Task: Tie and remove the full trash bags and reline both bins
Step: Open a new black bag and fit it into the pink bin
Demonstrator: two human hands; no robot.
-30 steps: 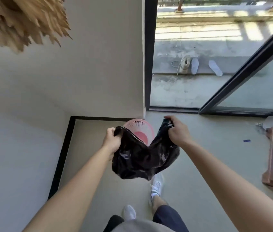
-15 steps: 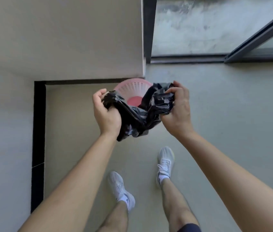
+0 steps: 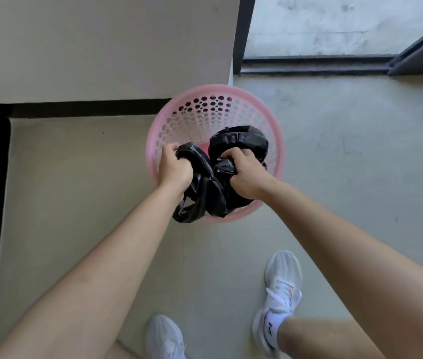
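A pink perforated bin stands on the grey floor at the corner of a beige wall, just beside the dark frame of a sliding door. Both bare hands are over its mouth, each closed on a bunched black trash bag.

The left hand has its grip clenched around one gathered edge of the bag, near the bin's left rim. The right hand is clenched on the other gathered edge, its fingers buried in the crumpled plastic (only the knuckles show). A rounded fold of the bag rises beyond the right hand and sits inside the bin, against the pierced far wall. The lower part of the bag hangs between the two wrists and drapes over the near rim, a loop of it dangling outside on the left.

A little of the bin's pink bottom shows between the hands. Whether anything else lies in the bin cannot be told.

Below, two white sneakers stand on the floor, the left shoe near the bottom edge and the right shoe further forward, well apart from the bin.
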